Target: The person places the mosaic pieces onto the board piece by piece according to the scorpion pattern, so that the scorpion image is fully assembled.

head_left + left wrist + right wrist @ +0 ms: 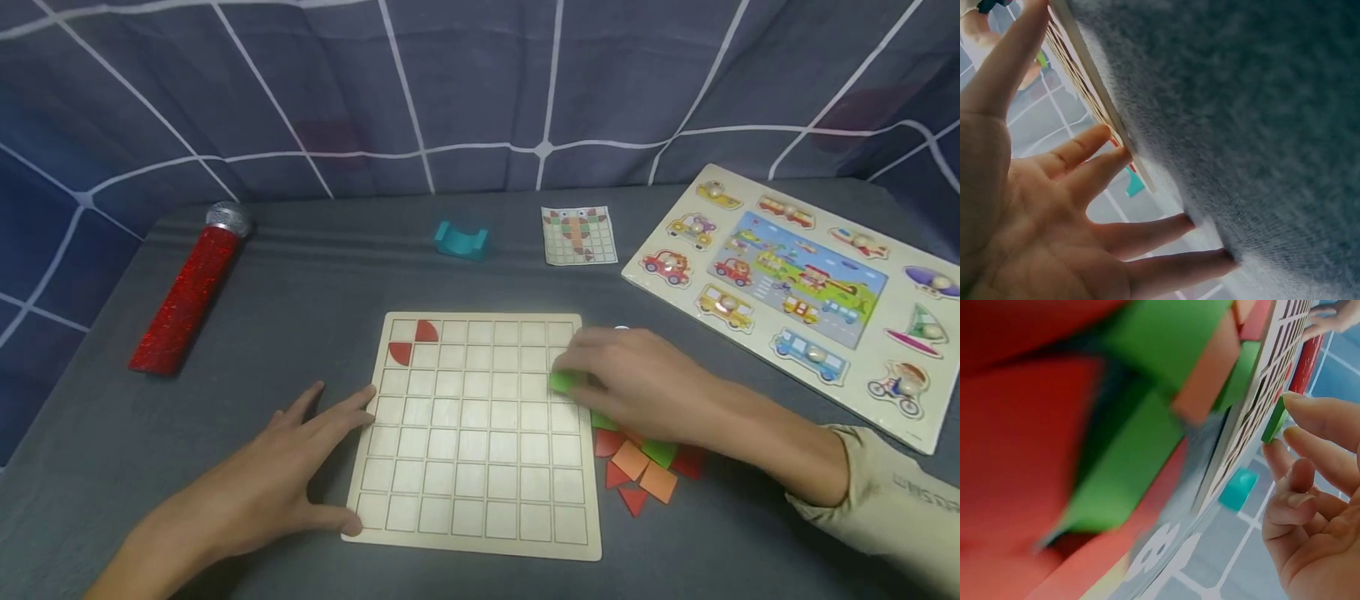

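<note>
Steadiness was likely why the left hand (288, 467), spread wide, touched the left edge of the square gridded wooden board (472, 442), while the right hand (637, 379) pinched a flat green piece (561, 382) over its right side, loose coloured pieces (632, 460) lying alongside, seemingly for easy reach

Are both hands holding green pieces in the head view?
No, only the right hand pinches a green piece, while the left hand touches the left edge of the grid board.
</note>
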Motion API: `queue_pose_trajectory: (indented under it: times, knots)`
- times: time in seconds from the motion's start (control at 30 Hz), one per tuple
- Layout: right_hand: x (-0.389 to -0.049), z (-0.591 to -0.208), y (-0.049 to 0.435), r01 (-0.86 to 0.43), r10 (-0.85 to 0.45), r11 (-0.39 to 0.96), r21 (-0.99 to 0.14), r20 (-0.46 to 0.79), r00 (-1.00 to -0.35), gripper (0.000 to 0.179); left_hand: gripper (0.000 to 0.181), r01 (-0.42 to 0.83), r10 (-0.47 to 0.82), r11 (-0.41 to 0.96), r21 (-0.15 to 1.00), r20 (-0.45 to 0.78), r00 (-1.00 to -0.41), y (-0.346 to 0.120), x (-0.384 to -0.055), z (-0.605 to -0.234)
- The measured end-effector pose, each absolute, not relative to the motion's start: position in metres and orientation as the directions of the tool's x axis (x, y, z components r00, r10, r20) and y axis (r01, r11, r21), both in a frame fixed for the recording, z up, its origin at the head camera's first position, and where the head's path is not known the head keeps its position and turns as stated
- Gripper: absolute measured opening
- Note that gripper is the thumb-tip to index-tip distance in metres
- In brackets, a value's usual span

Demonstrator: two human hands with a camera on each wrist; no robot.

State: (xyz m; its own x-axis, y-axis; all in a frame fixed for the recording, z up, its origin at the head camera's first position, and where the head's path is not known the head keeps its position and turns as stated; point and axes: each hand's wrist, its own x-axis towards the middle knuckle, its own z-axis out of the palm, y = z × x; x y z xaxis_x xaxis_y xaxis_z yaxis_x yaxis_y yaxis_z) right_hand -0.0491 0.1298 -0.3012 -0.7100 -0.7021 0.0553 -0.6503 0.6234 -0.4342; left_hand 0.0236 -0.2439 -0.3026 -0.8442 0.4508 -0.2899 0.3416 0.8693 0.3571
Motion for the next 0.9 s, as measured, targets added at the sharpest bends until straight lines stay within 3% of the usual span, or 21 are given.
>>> queue_pose_trajectory:
  times: [0.2,0.47,0.9]
  knots:
    - [-0.058,-0.303,0.096,-0.7,-0.749,0.557,-0.447,0.093,-0.656,0.013,0.087,0.353,0.458,0.867,0.352,-0.282,-0.843,-0.244,0.024,-0.303]
    - [-0.081,-0.302,0.045,-0.702,-0.765,0.532,-0.473,0.088,-0.638,0.009,0.085,0.342,0.445,0.877,0.337,-0.302,-0.843,-0.244,0.022,-0.302]
    - [-0.098,-0.301,-0.01,-0.7,-0.788,0.557,-0.447,-0.015,-0.616,0.014,0.085,0.324,0.436,0.879,0.35,-0.316,-0.842,-0.243,0.019,-0.302]
